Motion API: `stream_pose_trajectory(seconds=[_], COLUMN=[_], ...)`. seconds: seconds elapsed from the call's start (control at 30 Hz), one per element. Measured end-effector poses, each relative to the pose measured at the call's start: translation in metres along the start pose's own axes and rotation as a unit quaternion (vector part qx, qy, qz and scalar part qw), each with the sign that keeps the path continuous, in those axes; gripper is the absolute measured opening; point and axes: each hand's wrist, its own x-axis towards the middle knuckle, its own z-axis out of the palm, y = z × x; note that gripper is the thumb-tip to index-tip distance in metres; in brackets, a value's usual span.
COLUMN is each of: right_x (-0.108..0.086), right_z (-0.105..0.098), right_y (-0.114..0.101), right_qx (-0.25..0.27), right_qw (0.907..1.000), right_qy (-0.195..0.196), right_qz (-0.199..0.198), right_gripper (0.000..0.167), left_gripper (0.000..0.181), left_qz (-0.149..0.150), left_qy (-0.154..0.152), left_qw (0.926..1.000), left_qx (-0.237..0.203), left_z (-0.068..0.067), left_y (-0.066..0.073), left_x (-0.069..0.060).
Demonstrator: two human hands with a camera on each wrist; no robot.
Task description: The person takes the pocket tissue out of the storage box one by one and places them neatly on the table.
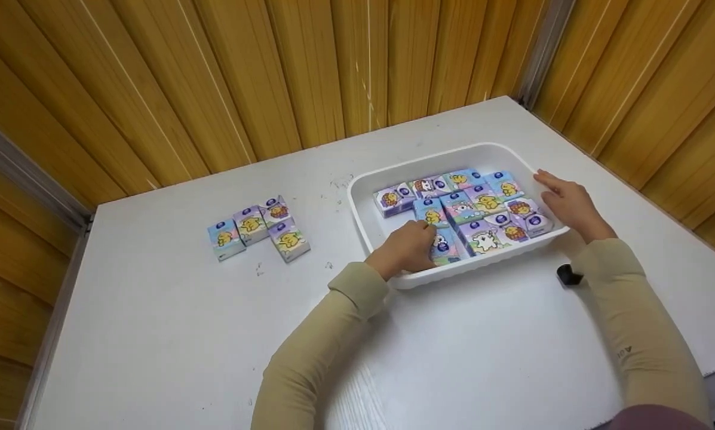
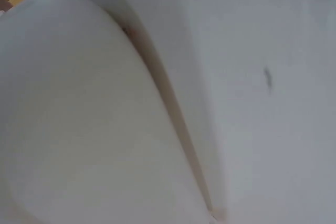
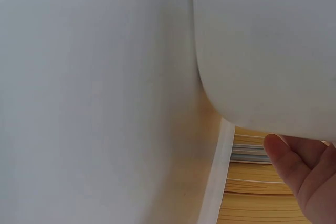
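Toward the front left of a white plastic tray (image 1: 372, 173), my left hand (image 1: 406, 246) reaches in over the rim. Its fingers curl round a light-blue, cartoon-printed small pack (image 1: 447, 248), part of which they cover. My right hand (image 1: 572, 206) holds the tray's right rim; in the right wrist view, its fingers (image 3: 289, 163) lie against the tray's outer wall (image 3: 268, 56). Several similar packs (image 1: 485, 200) in blue and purple lie close together in the tray. The left wrist view shows mostly the tray's outer wall (image 2: 94, 114), without the left hand's fingers.
Left of the tray, several more printed packs (image 1: 252, 226) lie touching on the white table (image 1: 172, 322). A small black object (image 1: 568, 275) sits by the right forearm. Wood-patterned panels (image 1: 309, 71) stand behind the table and at both sides.
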Motion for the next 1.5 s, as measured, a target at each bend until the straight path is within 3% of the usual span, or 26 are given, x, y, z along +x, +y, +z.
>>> stream_pose_trajectory(seconds=[0.33, 0.57, 0.8, 0.97, 1.17, 1.33, 1.5], right_x=[-0.001, -0.002, -0.002, -0.001, 0.0, 0.001, 0.001], right_z=[-0.001, 0.0, -0.001, -0.002, -0.001, -0.001, 0.0], right_y=[0.002, 0.004, 0.004, 0.002, 0.001, 0.001, 0.001], right_qx=[0.005, 0.0, 0.0, 0.0, 0.006, 0.0, -0.007], right_qw=[1.0, 0.9997, 0.9998, 1.0, 0.9999, 1.0, 0.9999], right_qy=[0.0, 0.011, 0.008, -0.001, -0.01, -0.007, 0.005], right_qz=[-0.002, -0.021, -0.017, -0.007, 0.005, 0.004, -0.012], right_gripper=[0.047, 0.046, 0.047, 0.047, 0.047, 0.047, 0.046], left_gripper=[0.081, 0.079, 0.084, 0.086, 0.089, 0.089, 0.087], left_qz=[0.004, 0.028, 0.035, 0.0, -0.061, -0.105, -0.151], left_qy=[0.015, 0.08, 0.125, 0.138, 0.14, 0.141, 0.133], left_qw=[0.9997, 0.996, 0.991, 0.9863, 0.9806, 0.9783, 0.9754], left_qx=[0.017, 0.026, -0.034, -0.091, -0.123, -0.109, -0.091], left_z=[-0.013, -0.019, -0.025, -0.031, -0.042, -0.046, -0.041], left_y=[-0.012, -0.032, -0.054, -0.071, -0.093, -0.116, -0.141], left_x=[-0.014, -0.027, -0.045, -0.062, -0.083, -0.104, -0.126])
